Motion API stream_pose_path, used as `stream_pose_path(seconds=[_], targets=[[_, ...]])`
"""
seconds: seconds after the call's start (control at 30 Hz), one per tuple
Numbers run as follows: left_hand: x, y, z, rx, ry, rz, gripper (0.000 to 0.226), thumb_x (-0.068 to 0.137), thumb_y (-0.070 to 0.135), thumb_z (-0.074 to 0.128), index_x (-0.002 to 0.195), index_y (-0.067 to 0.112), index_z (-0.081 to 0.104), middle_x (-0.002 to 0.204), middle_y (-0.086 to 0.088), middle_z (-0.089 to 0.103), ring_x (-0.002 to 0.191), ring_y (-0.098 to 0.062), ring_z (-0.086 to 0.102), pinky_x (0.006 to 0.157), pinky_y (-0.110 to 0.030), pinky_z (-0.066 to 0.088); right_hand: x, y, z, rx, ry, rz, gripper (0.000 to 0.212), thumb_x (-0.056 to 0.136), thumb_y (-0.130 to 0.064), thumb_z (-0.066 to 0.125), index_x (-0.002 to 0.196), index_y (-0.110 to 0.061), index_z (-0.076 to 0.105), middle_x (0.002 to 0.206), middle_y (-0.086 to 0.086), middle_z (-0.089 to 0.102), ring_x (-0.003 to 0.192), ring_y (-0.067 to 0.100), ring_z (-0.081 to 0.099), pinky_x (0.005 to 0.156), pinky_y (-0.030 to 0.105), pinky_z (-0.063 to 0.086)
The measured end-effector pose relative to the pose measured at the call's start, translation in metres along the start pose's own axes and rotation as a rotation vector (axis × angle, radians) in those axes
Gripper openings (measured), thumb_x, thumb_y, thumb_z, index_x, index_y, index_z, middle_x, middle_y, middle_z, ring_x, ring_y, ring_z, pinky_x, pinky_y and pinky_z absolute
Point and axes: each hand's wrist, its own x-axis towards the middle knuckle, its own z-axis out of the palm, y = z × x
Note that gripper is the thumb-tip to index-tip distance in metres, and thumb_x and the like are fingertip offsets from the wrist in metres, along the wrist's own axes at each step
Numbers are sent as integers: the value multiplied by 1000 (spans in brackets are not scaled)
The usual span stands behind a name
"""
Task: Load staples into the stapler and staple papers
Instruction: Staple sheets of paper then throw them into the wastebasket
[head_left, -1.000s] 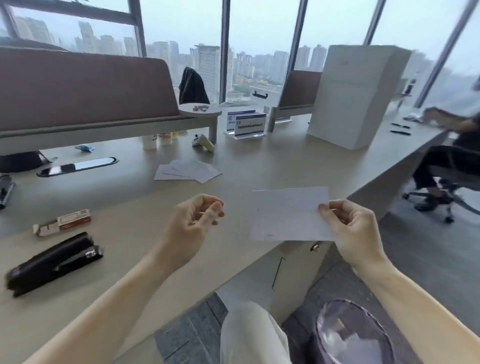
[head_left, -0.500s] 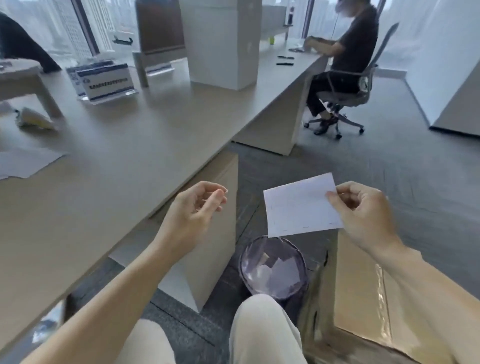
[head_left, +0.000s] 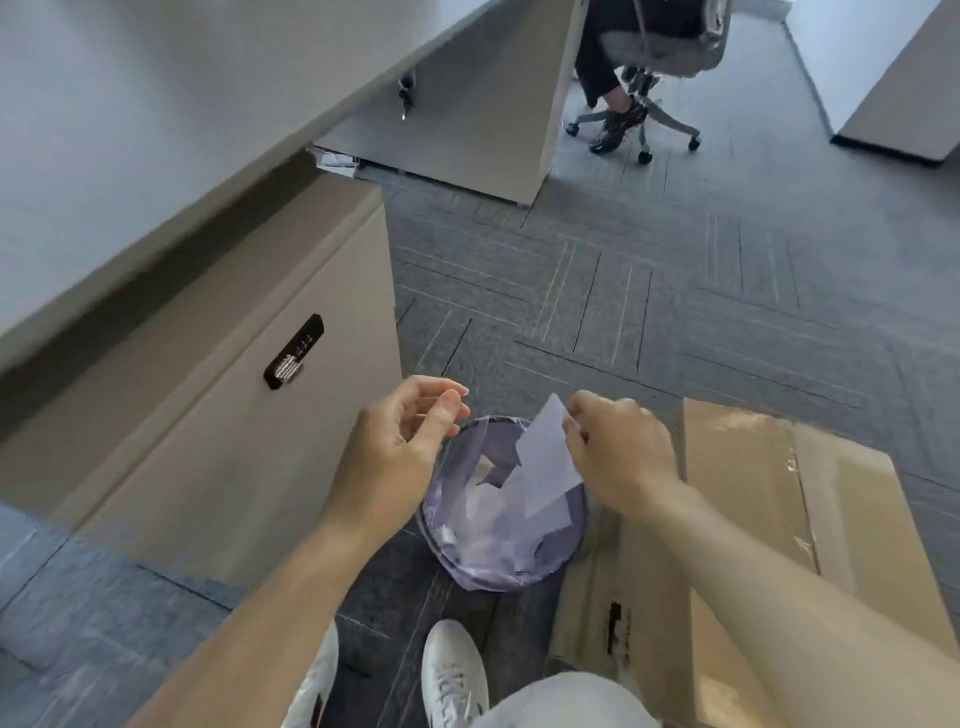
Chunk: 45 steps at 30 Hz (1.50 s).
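Note:
My right hand (head_left: 618, 451) pinches a white sheet of paper (head_left: 545, 457) by its upper edge, and the sheet hangs down over a round bin (head_left: 457, 556) lined with a translucent purple bag. Several white paper scraps lie inside the bin. My left hand (head_left: 402, 447) hovers just left of the bin's rim, fingers curled and apart, holding nothing. The stapler and the staple box are out of view.
A beige drawer cabinet (head_left: 223, 415) with a combination lock (head_left: 293, 352) stands under the desk edge (head_left: 156, 171) at left. A taped cardboard box (head_left: 779, 509) sits right of the bin. My white shoes (head_left: 452, 670) are below. A seated person's office chair (head_left: 654, 78) stands far back.
My view swung from the desktop down to the floor. My right hand carried the sheet off the desk and lowered it over the bin; my left hand followed, still holding nothing.

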Motion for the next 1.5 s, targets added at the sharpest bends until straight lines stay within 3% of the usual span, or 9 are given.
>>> stream_pose_path(seconds=[0.23, 0.33, 0.5, 0.63, 0.77, 1.03, 1.13, 1.3, 1.5], targets=[[32, -32, 9, -71, 54, -60, 17, 101, 35, 58, 104, 29, 75, 96, 8, 79, 90, -9, 73, 81, -25, 53, 32, 9, 78, -136, -224, 48, 15, 106, -20, 45, 107, -16, 58, 105, 11, 67, 98, 37, 66, 69, 37, 38], [35, -31, 13, -168, 89, -77, 20, 102, 35, 56, 103, 29, 75, 97, 7, 79, 90, -11, 73, 80, -28, 54, 37, 10, 109, -117, -284, 59, 11, 105, -18, 45, 94, -18, 46, 94, 9, 60, 89, 36, 62, 68, 38, 40], [39, -28, 23, -189, 52, -46, 19, 100, 33, 59, 102, 24, 75, 94, 4, 78, 85, -6, 72, 66, -10, 51, 40, 20, 150, -101, -342, 89, 15, 103, -16, 46, 90, -17, 40, 74, -1, 41, 82, 34, 56, 66, 38, 38], [42, -26, 26, -188, 37, -25, 19, 98, 35, 59, 101, 26, 75, 94, 6, 79, 81, -2, 70, 69, -9, 51, 41, 25, 168, -76, -382, 94, 13, 105, -17, 46, 95, -17, 38, 104, 11, 65, 98, 38, 66, 69, 37, 39], [40, -24, 32, -220, 26, -32, 17, 97, 35, 61, 100, 27, 75, 93, 6, 79, 84, -4, 71, 61, -9, 51, 41, 27, 177, -82, -409, 114, 9, 105, -21, 49, 105, -16, 42, 115, 11, 68, 107, 37, 67, 69, 36, 38], [39, -19, 33, -112, 16, 0, 18, 99, 37, 59, 101, 28, 74, 95, 9, 78, 87, -6, 72, 69, -12, 54, 39, 24, 160, -137, -409, 85, 57, 104, -36, 55, 148, -9, 30, 114, 11, 68, 105, 36, 68, 67, 36, 42], [41, -19, 31, -123, 36, -12, 18, 100, 33, 59, 103, 24, 74, 95, 6, 78, 86, -7, 71, 60, -11, 54, 38, 18, 140, -76, -368, 97, 51, 104, -38, 54, 143, -11, 36, 115, 13, 67, 105, 37, 66, 68, 37, 41], [33, -17, 28, -57, 36, -5, 16, 101, 35, 60, 102, 27, 73, 96, 6, 79, 90, -7, 73, 82, -21, 52, 24, 3, 97, 74, -296, 139, 38, 103, -43, 55, 128, -16, 47, 114, 10, 67, 102, 36, 65, 71, 38, 46], [2, 12, 18, -4, 56, -9, 11, 101, 33, 62, 98, 32, 73, 94, 9, 79, 88, -9, 72, 86, -33, 57, -12, -9, 22, 367, -154, 212, 42, 100, -57, 51, 122, -23, 58, 110, 4, 71, 99, 31, 67, 85, 43, 58]])
